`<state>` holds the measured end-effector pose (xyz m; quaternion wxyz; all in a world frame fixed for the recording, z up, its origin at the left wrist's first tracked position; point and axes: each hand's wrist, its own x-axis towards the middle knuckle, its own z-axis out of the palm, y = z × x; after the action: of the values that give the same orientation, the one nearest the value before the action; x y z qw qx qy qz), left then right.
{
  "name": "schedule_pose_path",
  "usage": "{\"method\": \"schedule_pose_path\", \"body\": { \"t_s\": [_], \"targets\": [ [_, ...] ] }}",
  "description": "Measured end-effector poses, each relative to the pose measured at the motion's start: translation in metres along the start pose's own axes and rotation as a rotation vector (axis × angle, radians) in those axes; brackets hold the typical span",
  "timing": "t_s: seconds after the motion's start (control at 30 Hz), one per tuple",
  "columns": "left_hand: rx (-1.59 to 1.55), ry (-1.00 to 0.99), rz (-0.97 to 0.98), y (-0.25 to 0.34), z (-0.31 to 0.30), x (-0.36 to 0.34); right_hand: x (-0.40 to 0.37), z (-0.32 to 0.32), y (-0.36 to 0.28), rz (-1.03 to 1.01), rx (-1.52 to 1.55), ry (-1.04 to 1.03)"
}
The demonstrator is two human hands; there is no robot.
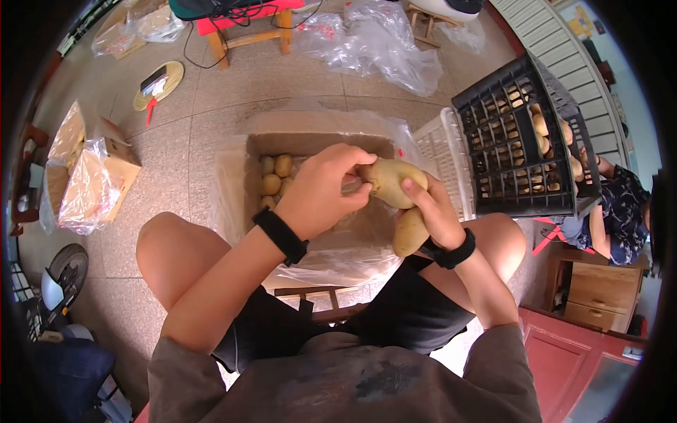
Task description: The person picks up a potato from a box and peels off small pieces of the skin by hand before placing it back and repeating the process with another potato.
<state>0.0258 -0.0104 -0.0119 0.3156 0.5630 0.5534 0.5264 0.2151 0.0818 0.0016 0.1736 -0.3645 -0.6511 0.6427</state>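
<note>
Over an open cardboard box (pixel 317 125), a large pale potato (pixel 396 180) is held up between both hands. My right hand (pixel 438 211) is closed around it, the thumb resting on its side. A second potato (pixel 411 233) hangs lower in the same hand, against the palm side. My left hand (pixel 328 185) pinches at the large potato's left end, thumb and forefinger on either side of a brownish tip. Anything small between those fingertips cannot be made out. Several round potatoes (pixel 271 185) lie in the box's left part; my hands cover much of the rest.
A black plastic crate (pixel 493 208) with potatoes tilts at the right, beside a white crate (pixel 451 158). Plastic-wrapped cartons (pixel 116 166) stand at the left. Clear plastic sheeting (pixel 381 49) and a round mat (pixel 169 83) lie on the floor. Another person (pixel 620 218) sits at far right.
</note>
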Motion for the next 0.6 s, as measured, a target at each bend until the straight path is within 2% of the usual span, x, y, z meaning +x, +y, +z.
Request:
{"method": "schedule_pose_path", "body": {
  "t_s": [0.33,0.53,0.6],
  "targets": [
    [0.32,0.024,0.088,-0.006,0.004,-0.007,0.0,0.012,0.004,0.121,0.09,-0.025],
    [0.387,0.095,0.197,-0.01,0.009,-0.006,0.0,0.014,0.005,0.103,0.042,0.002],
    [0.373,0.081,0.178,-0.007,0.008,-0.006,0.001,0.013,0.003,0.117,0.051,-0.003]
  ]
}}
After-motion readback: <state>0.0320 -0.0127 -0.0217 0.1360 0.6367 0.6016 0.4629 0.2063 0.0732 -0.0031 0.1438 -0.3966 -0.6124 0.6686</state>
